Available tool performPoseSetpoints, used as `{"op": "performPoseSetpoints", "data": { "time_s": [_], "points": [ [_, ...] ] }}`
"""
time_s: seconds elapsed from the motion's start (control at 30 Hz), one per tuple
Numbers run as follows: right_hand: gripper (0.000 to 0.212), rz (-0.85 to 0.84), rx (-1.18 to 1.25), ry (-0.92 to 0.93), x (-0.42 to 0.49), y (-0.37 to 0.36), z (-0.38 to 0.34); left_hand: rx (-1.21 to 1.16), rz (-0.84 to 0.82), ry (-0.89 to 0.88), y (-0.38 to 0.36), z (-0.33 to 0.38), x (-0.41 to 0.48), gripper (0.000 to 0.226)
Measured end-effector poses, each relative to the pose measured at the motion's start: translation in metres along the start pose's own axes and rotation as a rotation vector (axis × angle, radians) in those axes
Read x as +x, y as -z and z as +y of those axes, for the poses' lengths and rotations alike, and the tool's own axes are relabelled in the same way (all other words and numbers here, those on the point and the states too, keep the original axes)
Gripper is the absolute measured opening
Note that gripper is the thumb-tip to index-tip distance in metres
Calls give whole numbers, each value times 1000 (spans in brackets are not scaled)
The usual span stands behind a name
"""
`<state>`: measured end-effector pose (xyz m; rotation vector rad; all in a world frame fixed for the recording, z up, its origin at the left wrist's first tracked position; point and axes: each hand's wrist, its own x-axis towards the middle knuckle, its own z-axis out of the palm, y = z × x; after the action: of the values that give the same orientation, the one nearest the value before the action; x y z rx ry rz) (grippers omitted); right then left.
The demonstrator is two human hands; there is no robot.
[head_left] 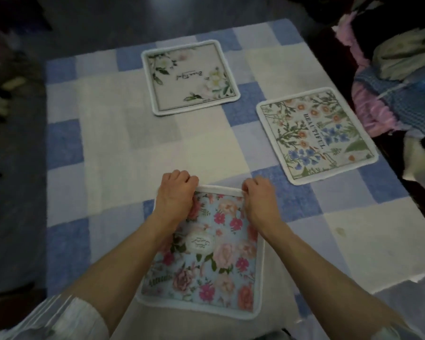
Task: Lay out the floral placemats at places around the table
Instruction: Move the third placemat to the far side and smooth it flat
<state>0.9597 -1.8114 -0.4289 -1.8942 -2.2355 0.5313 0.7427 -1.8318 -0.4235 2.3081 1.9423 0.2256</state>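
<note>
Third placemat going down on the checked tablecloth [103,148].
Two mats [190,77] [317,136] lie upper centre and right; the pink-rose placemat [214,261] lies bottom centre, left hand [176,192] and right hand [258,195] pinching its far corners; an uneven tug could skew it.

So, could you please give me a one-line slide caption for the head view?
Both hands grip the far edge of a pink-flowered placemat; two more placemats lie on the checked tablecloth.
</note>
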Motion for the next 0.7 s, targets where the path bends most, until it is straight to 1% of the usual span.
{"op": "performPoseSetpoints", "data": {
  "time_s": [0.13,0.23,0.4,0.5,0.63,0.7],
  "points": [
    [20,-61,-22,251,33,-8,-33,9,62,259,5,-23,-31,21],
    [24,-120,-65,361,46,-13,-48,-8,86,363,6,-28,-46,21],
    [22,-120,-66,338,44,-14,-47,-82,111,379,5,-25,-47,25],
    [22,-126,-8,332,32,-14,-42,-104,105,360,8,-18,-55,30],
    [21,-123,57,303,9,-16,-39,-100,62,327,13,-12,-70,22],
    [19,-102,82,274,-5,-18,-38,-98,46,279,14,-10,-74,20]
  ]
}}
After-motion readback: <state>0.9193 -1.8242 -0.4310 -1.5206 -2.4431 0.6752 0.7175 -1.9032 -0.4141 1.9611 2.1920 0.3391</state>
